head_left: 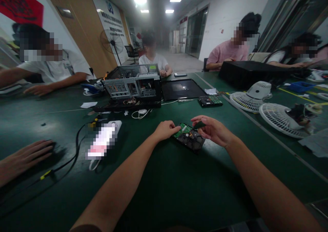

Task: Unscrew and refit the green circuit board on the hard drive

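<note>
Steadying the rectangular hard drive with a green circuit board and dark grey metal casing [191, 141], the left hand [164, 130] sets its thumb on the board, its grip closed around the corner at ten o'clock. The drive lies flat on the dark green desk [164, 187], directly ahead at twelve o'clock from the wearer. At the drive's two o'clock, the right hand [214, 131] has its fingers curled with thumb and forefinger near each other; whether that grip has hold of anything small, I cannot tell.

Taking the drive as centre, an opened silver-and-black metal computer case [132, 88] stands between ten and eleven o'clock, a flat glossy black panel [182, 89] lies at twelve, a second black hard drive [210, 101] at one, and a round white plastic fan grille [243, 100] at two. Another person's hand [27, 158] rests far off at nine.
</note>
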Action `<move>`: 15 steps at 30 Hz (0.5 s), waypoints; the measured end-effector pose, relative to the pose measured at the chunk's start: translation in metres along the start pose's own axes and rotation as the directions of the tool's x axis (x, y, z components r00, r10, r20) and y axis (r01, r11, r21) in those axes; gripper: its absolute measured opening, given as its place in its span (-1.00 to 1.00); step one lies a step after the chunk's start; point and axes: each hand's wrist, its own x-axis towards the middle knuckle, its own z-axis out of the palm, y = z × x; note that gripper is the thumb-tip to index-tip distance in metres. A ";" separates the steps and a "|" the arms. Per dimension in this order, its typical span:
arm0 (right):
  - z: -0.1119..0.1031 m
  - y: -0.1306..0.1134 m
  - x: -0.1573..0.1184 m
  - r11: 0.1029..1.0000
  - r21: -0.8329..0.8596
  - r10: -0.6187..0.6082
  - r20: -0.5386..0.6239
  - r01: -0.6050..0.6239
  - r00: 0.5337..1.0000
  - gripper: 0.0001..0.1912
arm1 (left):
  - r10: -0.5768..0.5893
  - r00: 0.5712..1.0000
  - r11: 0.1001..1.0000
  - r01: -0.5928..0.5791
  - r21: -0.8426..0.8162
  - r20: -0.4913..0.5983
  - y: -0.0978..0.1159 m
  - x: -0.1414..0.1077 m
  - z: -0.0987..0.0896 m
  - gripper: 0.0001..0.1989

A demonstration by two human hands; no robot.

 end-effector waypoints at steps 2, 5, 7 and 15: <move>0.002 0.000 0.000 1.000 0.021 0.004 -0.010 -0.004 1.000 -0.68 | 0.009 1.000 1.000 -0.009 -0.001 -0.002 -0.001 0.000 0.000 -0.50; 0.005 0.001 0.001 0.996 0.088 0.015 -0.043 -0.011 0.999 -0.70 | 0.005 1.000 1.000 -0.005 -0.003 -0.004 -0.001 0.000 0.000 -0.51; 0.005 0.001 0.002 0.990 0.139 0.018 -0.068 -0.008 0.998 -0.69 | -0.006 1.000 1.000 0.006 -0.013 0.006 -0.001 0.000 0.000 -0.52; -0.003 0.000 0.002 0.999 0.021 -0.040 -0.089 0.042 0.995 -0.69 | -0.023 1.000 1.000 0.023 -0.007 0.001 0.000 0.001 0.001 -0.54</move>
